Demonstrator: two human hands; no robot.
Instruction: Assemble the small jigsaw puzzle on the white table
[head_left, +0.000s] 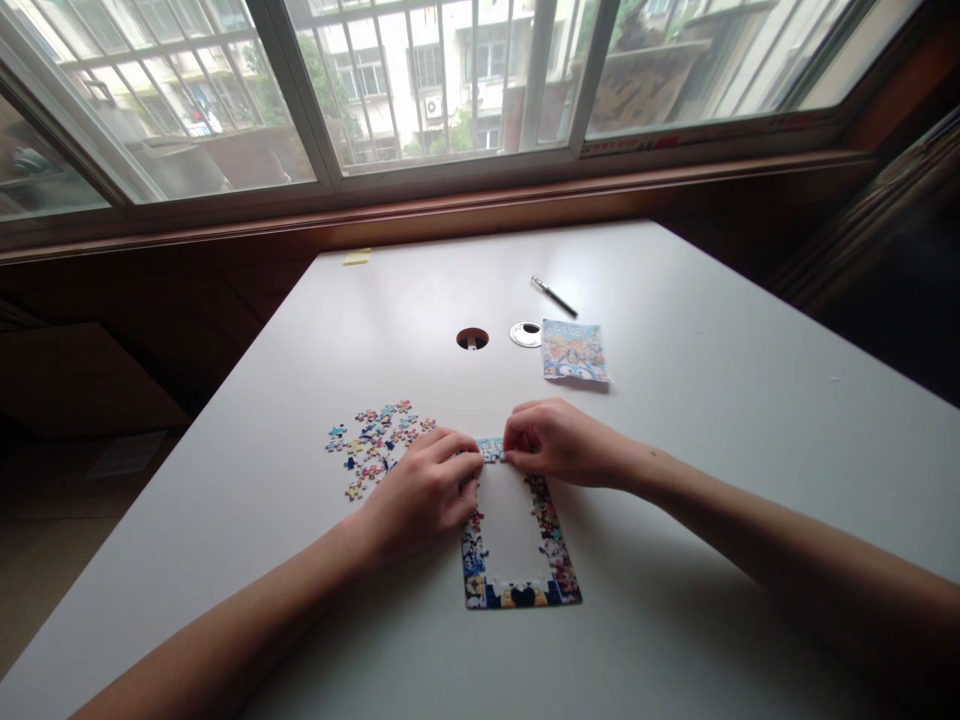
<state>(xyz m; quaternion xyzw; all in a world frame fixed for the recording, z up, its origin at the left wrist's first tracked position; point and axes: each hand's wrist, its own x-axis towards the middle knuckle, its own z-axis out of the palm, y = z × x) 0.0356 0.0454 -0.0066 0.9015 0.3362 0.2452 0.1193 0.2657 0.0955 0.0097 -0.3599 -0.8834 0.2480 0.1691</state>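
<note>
Jigsaw border point(553, 550) lies on the white counter point(675, 610) in the head view, a tall rectangle with a bare middle, directly between the two hands. The left hand point(431, 478) rests over its far left corner, fingers bent and partly hiding the edge; whether they pinch a piece, I cannot tell. The right hand point(559, 438) curls its fingers toward the thumb at the right end of the pale-blue far strip point(491, 449); a grip on a piece there cannot be made out.

The step in hand looks like joining or squaring up that far side. It seems to call for light, level pressure, so knobs seat without buckling the sides.

The border's outer edges are straight, its inner ones knobbly. Loose pieces point(373, 432), small, thin and brightly printed, scatter beside the left hand. Beyond lie a creased printed packet point(574, 350), a slim dark pen point(556, 298) and a shiny ring point(519, 336) near a round hole point(472, 339).
</note>
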